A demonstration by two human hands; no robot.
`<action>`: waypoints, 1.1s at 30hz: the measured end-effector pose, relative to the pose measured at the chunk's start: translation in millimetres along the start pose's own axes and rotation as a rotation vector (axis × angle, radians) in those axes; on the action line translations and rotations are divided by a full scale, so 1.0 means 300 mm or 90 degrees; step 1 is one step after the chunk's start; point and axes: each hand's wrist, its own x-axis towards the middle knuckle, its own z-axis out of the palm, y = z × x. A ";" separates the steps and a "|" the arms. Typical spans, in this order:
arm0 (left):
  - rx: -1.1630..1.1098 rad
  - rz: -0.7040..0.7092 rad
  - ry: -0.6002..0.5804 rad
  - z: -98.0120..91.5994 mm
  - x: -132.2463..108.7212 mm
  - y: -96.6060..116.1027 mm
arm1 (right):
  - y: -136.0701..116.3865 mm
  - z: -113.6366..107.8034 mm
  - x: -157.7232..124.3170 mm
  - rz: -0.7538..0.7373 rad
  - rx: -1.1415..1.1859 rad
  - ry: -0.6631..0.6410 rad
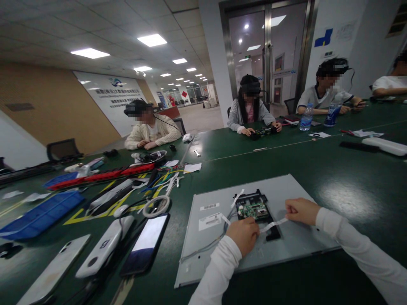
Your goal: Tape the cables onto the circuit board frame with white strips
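Note:
A flat grey metal panel lies in front of me, with a green circuit board in a black frame on it. My left hand is closed over the near left side of the board, gripping one end of a thin white strip. The other end is pinched in my right hand, to the right of the board. Between them the strip runs across the black frame. Another white strip sticks up at the board's left edge. Grey wires trail left across the panel from under my left hand.
Left of the panel lie a phone with a lit screen, a white power bank and a blue tray. Beyond are a roll of white tape, loose wires and a small wrench. Several people sit across the green table.

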 end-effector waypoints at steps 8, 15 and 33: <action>0.018 -0.021 -0.008 -0.011 0.001 0.016 | -0.011 -0.009 -0.005 0.011 -0.010 -0.011; 0.030 -0.002 0.004 -0.010 -0.004 0.022 | -0.012 0.008 0.008 0.034 -0.041 -0.015; 0.071 -0.011 -0.037 -0.012 0.001 0.029 | -0.062 0.015 -0.008 0.088 -0.140 -0.009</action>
